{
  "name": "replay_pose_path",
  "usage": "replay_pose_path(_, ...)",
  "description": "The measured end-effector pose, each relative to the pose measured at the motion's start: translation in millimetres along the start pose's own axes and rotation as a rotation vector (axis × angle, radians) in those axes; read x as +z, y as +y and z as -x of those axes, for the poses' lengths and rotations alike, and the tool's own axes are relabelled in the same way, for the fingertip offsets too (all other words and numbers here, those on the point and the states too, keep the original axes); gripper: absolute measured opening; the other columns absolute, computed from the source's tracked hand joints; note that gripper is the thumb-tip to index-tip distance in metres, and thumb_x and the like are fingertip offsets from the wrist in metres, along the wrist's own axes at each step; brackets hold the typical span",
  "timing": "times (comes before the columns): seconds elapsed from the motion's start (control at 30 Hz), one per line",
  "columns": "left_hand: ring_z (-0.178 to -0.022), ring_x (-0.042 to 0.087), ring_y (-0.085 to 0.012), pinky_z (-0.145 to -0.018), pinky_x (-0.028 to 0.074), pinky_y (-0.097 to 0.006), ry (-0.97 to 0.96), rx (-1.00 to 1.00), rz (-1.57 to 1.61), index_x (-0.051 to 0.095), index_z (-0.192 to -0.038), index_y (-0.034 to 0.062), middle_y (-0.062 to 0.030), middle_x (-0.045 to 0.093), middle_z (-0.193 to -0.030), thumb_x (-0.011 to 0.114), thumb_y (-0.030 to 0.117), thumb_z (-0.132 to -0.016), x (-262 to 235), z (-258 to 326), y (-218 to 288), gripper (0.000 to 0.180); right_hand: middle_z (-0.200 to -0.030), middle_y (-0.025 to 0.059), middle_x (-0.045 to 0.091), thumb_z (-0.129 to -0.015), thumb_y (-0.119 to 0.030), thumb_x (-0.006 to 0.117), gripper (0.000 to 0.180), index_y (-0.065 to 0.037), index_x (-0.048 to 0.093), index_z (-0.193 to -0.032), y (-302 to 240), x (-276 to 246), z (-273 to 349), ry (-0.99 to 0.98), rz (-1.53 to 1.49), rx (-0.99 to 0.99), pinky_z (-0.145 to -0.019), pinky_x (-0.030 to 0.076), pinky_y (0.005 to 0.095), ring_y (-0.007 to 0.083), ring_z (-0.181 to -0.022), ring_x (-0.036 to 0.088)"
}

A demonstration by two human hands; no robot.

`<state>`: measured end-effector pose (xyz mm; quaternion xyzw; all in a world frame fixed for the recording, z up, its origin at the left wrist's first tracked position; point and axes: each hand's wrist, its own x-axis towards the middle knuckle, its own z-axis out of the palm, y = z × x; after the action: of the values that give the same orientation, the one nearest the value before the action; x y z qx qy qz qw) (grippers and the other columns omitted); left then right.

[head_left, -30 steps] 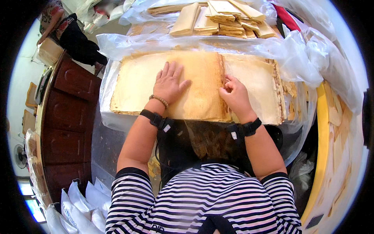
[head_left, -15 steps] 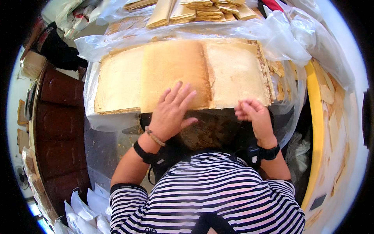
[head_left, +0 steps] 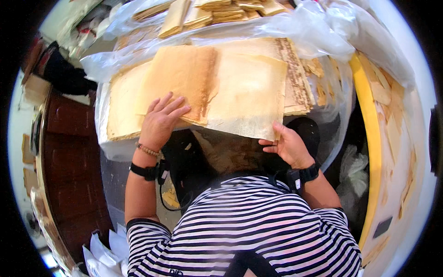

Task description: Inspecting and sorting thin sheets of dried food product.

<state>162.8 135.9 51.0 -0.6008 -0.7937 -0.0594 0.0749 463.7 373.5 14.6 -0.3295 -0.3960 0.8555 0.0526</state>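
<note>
A wide stack of thin yellowish sheets (head_left: 124,101) lies on clear plastic in front of me. My left hand (head_left: 160,121) presses flat, fingers spread, on a darker tan sheet (head_left: 184,78) at the stack's near edge. My right hand (head_left: 287,146) pinches the lower right corner of a pale top sheet (head_left: 251,97), which is lifted off the stack and drawn toward me over the edge. Both wrists carry black bands; the left also has a bead bracelet.
More stacked sheets and flat strips (head_left: 217,11) lie behind under crumpled clear plastic (head_left: 318,32). A dark wooden cabinet (head_left: 69,152) stands at left. A yellow-edged board (head_left: 369,138) with scraps runs down the right. White bags (head_left: 104,251) sit at lower left.
Both hands have pulled back from the middle of the stack to its near edge. My right hand has taken hold of the pale sheet's corner and drawn the sheet toward me.
</note>
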Motion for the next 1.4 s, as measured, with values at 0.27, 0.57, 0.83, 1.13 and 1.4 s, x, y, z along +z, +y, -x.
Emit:
replay_pose_path(0.27,-0.145,0.032,-0.0307,-0.119,0.028,-0.043,-0.037,-0.018,0.206,0.044,-0.147,0.0195,-0.0105,0.037,-0.155,0.080,0.020,-0.073,2,6,80,0.082,-0.103,0.0163,0.071,-0.102,-0.036,0.051,0.044,0.002,0.059,-0.124,-10,50,9,-0.198,0.395,0.051,-0.078,0.057,0.0330,0.0223,-0.088,0.070)
replay_pose_path(0.57,-0.097,0.064,-0.0205,-0.082,0.050,-0.032,0.260,-0.350,0.788,0.066,-0.116,0.0075,-0.0119,0.068,-0.103,0.062,0.024,-0.095,34,18,54,0.028,-0.132,0.0120,0.062,-0.088,-0.025,0.074,0.053,-0.006,0.057,-0.135,-31,87,15,-0.704,0.899,-0.275,-0.106,0.042,0.0362,0.0231,-0.124,0.056)
replay_pose_path(0.83,-0.097,0.063,-0.0131,-0.084,0.050,-0.027,0.563,-0.777,1.683,0.061,-0.120,-0.0056,-0.0069,0.067,-0.111,0.053,0.025,-0.103,43,9,32,0.036,-0.152,0.0146,0.040,-0.089,-0.032,0.068,0.052,-0.015,0.056,-0.137,-47,123,-56,-0.090,1.498,-1.183,-0.115,0.032,0.0444,0.0342,-0.141,0.036)
replay_pose_path(1.13,-0.081,0.059,-0.0122,-0.072,0.048,-0.030,0.602,-0.922,1.637,0.064,-0.104,-0.0054,-0.0038,0.066,-0.090,0.054,0.023,-0.100,68,0,14,0.031,-0.156,0.0097,0.035,-0.094,-0.052,0.054,0.056,-0.022,0.051,-0.142,-31,136,-133,-0.030,1.889,-1.162,-0.120,0.019,0.0457,0.0324,-0.147,0.025)
replay_pose_path(1.4,-0.111,0.057,-0.0314,-0.094,0.045,-0.040,0.599,-0.901,0.455,0.057,-0.124,0.0018,-0.0197,0.060,-0.119,0.064,0.030,-0.092,1,12,10,0.043,-0.157,0.0122,0.033,-0.091,-0.062,0.051,0.067,-0.022,0.049,-0.144,-25,142,-140,-0.029,2.003,-1.019,-0.119,0.017,0.0510,0.0381,-0.146,0.024)
